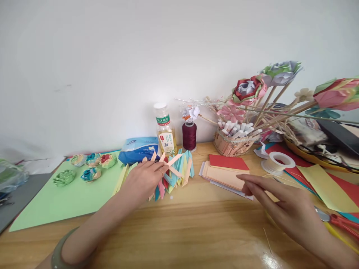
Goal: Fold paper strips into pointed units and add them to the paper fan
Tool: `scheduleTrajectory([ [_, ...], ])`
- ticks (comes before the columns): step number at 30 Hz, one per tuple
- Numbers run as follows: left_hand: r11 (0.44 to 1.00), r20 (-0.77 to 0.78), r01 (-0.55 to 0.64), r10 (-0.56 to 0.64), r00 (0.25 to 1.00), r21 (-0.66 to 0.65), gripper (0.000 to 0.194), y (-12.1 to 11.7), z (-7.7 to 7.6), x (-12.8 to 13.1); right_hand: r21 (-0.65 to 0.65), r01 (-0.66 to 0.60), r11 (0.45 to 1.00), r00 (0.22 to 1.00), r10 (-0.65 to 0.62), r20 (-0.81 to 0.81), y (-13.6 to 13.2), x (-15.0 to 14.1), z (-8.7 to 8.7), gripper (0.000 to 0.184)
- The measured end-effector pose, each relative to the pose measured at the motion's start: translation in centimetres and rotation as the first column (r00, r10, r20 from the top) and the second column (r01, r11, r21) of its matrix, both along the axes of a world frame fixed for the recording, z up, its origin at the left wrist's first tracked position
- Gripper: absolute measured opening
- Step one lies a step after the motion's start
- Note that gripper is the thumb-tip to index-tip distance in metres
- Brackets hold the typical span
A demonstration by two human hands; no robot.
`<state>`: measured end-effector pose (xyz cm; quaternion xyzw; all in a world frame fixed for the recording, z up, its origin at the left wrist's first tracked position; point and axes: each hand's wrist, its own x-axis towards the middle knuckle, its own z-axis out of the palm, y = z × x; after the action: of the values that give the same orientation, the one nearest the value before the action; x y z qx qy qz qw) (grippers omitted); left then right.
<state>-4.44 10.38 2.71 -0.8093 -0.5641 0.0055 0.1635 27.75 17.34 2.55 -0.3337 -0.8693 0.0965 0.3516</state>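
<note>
My left hand (144, 179) rests on a row of folded coloured paper pieces (175, 172) standing on the wooden table (179, 231), its fingers pinched on a peach-coloured piece. My right hand (276, 200) hovers with fingers stretched out, fingertips touching the near edge of a stack of paper squares (224, 172) with a red sheet on top. A green bangle (57, 257) sits on my left wrist.
A green sheet (60, 198) at the left carries several paper rosettes (92, 164). Behind stand a bottle (165, 130), a dark red thread spool (189, 135), a blue tissue pack (138, 148), a basket (234, 144) with paper flowers on sticks, and a white cord reel (277, 162). Scissors (336, 220) lie at right.
</note>
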Motion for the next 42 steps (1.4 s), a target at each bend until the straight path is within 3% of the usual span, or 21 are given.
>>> scheduleTrajectory([
  [4, 0.991, 0.038, -0.002, -0.003, 0.999, 0.136, 0.029, -0.2, 0.4, -0.1, 0.212, 0.179, 0.961, 0.967, -0.212, 0.145, 1.5, 0.4, -1.6, 0.032],
  [7, 0.967, 0.090, 0.154, -0.175, 0.981, 0.204, 0.026, -0.3, 1.0, 0.8, 0.277, 0.132, 0.952, 0.908, -0.228, 0.351, 2.7, 0.5, -3.3, 0.046],
  [10, 0.930, 0.205, 0.340, -0.363, 0.909, 0.142, 0.024, -0.7, 1.0, 2.5, 0.310, 0.045, 0.950, 0.874, -0.188, 0.449, 3.0, 0.3, -4.1, 0.047],
  [13, 0.905, 0.273, 0.424, -0.415, 0.868, 0.031, 0.019, -1.3, 0.1, 4.0, 0.305, 0.003, 0.952, 0.840, -0.168, 0.516, 2.4, -0.1, -3.5, 0.032],
  [16, 0.877, 0.296, 0.481, -0.462, 0.836, 0.007, 0.020, -1.7, -0.8, 4.9, 0.305, -0.032, 0.952, 0.809, -0.155, 0.568, 1.4, -0.5, -2.7, 0.026],
  [24, 0.847, 0.300, 0.525, -0.525, 0.797, 0.085, 0.018, -2.1, -2.1, 5.9, 0.349, 0.083, 0.933, 0.837, -0.255, 0.483, 0.5, -0.9, -3.2, 0.026],
  [35, 0.836, 0.296, 0.539, -0.542, 0.787, 0.097, 0.021, -2.7, -2.7, 6.4, 0.200, 0.188, 0.962, 0.898, -0.251, 0.362, 1.3, -0.1, -3.3, 0.028],
  [39, 0.835, 0.305, 0.542, -0.542, 0.783, 0.093, 0.019, -2.7, -2.9, 6.5, 0.136, 0.127, 0.983, 0.913, -0.169, 0.371, 1.5, -0.2, -2.7, 0.029],
  [42, 0.833, 0.311, 0.520, -0.554, 0.773, 0.191, 0.018, -2.9, -2.2, 6.8, 0.217, 0.053, 0.975, 0.949, -0.117, 0.292, 0.6, -0.2, -2.1, 0.027],
])
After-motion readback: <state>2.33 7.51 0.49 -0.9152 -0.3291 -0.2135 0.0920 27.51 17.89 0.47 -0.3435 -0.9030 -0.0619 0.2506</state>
